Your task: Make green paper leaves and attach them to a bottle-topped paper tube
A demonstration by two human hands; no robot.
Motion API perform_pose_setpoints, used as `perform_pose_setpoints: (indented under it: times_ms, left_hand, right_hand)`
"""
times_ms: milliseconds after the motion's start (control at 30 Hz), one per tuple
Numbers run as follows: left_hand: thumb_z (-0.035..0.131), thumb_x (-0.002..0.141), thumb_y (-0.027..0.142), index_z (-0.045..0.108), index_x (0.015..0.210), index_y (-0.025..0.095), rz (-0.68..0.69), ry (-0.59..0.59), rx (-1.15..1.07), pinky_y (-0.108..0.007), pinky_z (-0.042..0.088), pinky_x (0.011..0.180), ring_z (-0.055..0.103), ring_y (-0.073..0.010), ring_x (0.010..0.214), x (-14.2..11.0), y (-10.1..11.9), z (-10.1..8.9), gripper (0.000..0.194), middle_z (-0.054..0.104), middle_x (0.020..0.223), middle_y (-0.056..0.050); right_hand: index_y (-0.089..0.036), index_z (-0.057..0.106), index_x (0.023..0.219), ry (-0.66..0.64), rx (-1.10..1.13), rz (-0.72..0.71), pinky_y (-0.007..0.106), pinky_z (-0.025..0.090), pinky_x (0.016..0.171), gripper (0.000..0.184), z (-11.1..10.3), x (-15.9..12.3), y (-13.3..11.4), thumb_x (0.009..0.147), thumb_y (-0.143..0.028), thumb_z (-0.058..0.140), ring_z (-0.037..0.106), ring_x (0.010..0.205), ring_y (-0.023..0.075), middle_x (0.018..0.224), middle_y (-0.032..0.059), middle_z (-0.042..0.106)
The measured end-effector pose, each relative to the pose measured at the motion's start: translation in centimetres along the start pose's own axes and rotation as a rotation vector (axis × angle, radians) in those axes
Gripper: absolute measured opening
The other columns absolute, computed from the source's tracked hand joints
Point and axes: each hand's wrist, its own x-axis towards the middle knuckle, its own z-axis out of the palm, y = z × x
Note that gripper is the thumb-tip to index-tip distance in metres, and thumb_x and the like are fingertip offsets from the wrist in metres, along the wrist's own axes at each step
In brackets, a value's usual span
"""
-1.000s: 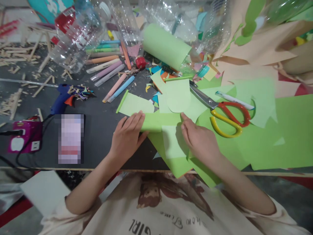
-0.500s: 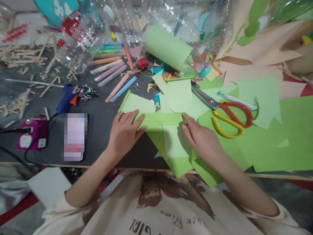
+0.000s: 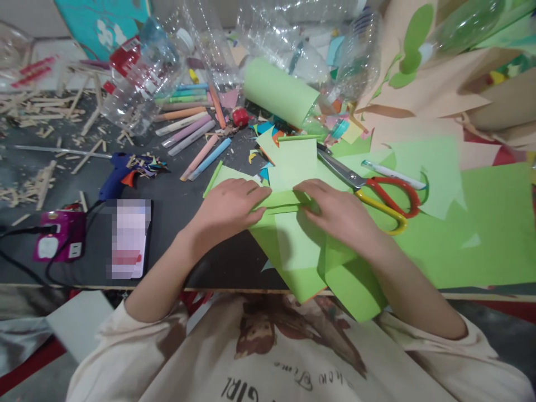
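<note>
A narrow folded strip of green paper lies across the middle of the table, over other green sheets. My left hand grips its left end, thumb at the near edge and fingers on top. At the right end my right hand pinches the strip, fingertips curled over the far edge. Just beyond it is a pale green paper piece with a rolled darker green edge. Scissors with red and yellow handles rest to the right of my right hand. Another pale green piece sits behind my left hand.
A blue glue gun, a phone and a purple power box are on the left. Markers, wood sticks and clear plastic bottles fill the back. Large green sheets cover the right side.
My right hand has moved left along the strip and now grips it with thumb and fingers. My left hand has shifted slightly right. The camera view has tilted up a little.
</note>
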Motion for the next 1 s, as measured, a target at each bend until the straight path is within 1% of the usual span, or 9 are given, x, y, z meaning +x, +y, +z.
perform_pose_setpoints:
  times_ms: [67,167,233,333,467,633,733,900,1000]
  left_hand:
    - [0.050,0.090,0.029,0.066,0.114,0.020,-0.082,0.007,-0.147,-0.036,0.051,0.085,0.067,-0.0262,0.099,0.2,-0.5,-0.6,0.031,0.072,0.105,-0.009]
    - [0.052,0.087,0.033,0.065,0.110,0.018,-0.206,0.101,-0.463,-0.033,0.051,0.085,0.066,-0.0220,0.093,0.6,-1.9,-0.5,0.030,0.072,0.106,-0.008]
    - [0.055,0.083,0.034,0.062,0.105,0.017,-0.274,0.189,-0.685,-0.030,0.051,0.082,0.065,-0.0185,0.087,0.8,-3.0,0.3,0.028,0.071,0.098,-0.006]
    - [0.057,0.080,0.032,0.054,0.094,0.019,-0.355,0.324,-0.919,-0.026,0.050,0.073,0.062,-0.0148,0.081,1.3,-3.7,2.1,0.019,0.064,0.087,-0.002]
    - [0.055,0.082,0.034,0.042,0.082,0.023,-0.455,0.473,-1.107,-0.024,0.048,0.065,0.056,-0.0114,0.069,1.8,-2.4,4.1,0.017,0.054,0.078,0.002]
    - [0.065,0.077,0.052,0.036,0.081,0.023,-0.395,0.456,-1.262,-0.024,0.049,0.067,0.057,-0.0114,0.074,2.2,-0.3,5.2,0.041,0.055,0.083,0.001]
    - [0.064,0.077,0.054,0.037,0.082,0.024,-0.382,0.437,-1.277,-0.023,0.049,0.064,0.057,-0.0114,0.074,2.0,0.1,5.3,0.041,0.054,0.083,0.001]
    - [0.055,0.083,0.040,0.037,0.104,0.026,-0.490,0.437,-1.302,-0.023,0.046,0.054,0.060,-0.0113,0.065,1.7,0.5,5.3,0.031,0.062,0.092,-0.001]
    - [0.055,0.083,0.035,0.031,0.124,0.029,-0.512,0.454,-1.372,-0.022,0.044,0.052,0.064,-0.0128,0.066,1.7,0.5,5.3,0.048,0.066,0.098,-0.002]
  right_hand:
    - [-0.022,0.052,0.134,0.170,0.136,0.024,0.036,0.053,0.067,0.043,0.0,0.7,0.5,0.092,-0.026,0.048,0.066,0.079,0.0203,0.141,0.0140,0.053]
    - [-0.028,0.030,0.151,0.439,0.268,0.137,0.038,0.055,0.072,0.053,0.8,1.6,0.9,0.099,-0.035,0.037,0.066,0.086,0.0196,0.153,0.0165,0.036]
    - [-0.029,0.020,0.154,0.505,0.317,0.161,0.036,0.056,0.074,0.055,1.7,2.0,0.9,0.101,-0.039,0.029,0.066,0.095,0.0200,0.156,0.0169,0.030]
    - [-0.029,0.016,0.154,0.420,0.487,0.114,0.033,0.057,0.075,0.055,3.1,2.0,0.4,0.102,-0.046,0.024,0.064,0.107,0.0202,0.154,0.0172,0.032]
    - [-0.026,0.026,0.145,0.211,0.866,0.010,0.032,0.058,0.075,0.054,4.6,1.8,-0.6,0.100,-0.056,0.026,0.067,0.103,0.0187,0.142,0.0167,0.048]
    - [-0.020,0.042,0.132,0.116,1.051,-0.009,0.040,0.056,0.087,0.071,5.6,1.8,-1.5,0.084,-0.072,0.049,0.064,0.110,0.0242,0.131,0.0167,0.060]
    - [-0.017,0.053,0.123,0.093,1.088,0.032,0.045,0.055,0.092,0.070,5.5,1.8,-1.7,0.079,-0.070,0.058,0.064,0.112,0.0278,0.123,0.0169,0.066]
    - [-0.015,0.063,0.105,0.113,1.146,0.076,0.046,0.057,0.088,0.052,5.2,1.8,-1.5,0.082,-0.061,0.058,0.070,0.101,0.0266,0.104,0.0138,0.074]
    - [-0.015,0.064,0.094,0.096,1.196,0.118,0.040,0.061,0.069,0.044,5.3,1.9,-1.1,0.081,-0.058,0.061,0.072,0.075,0.0229,0.084,0.0088,0.074]
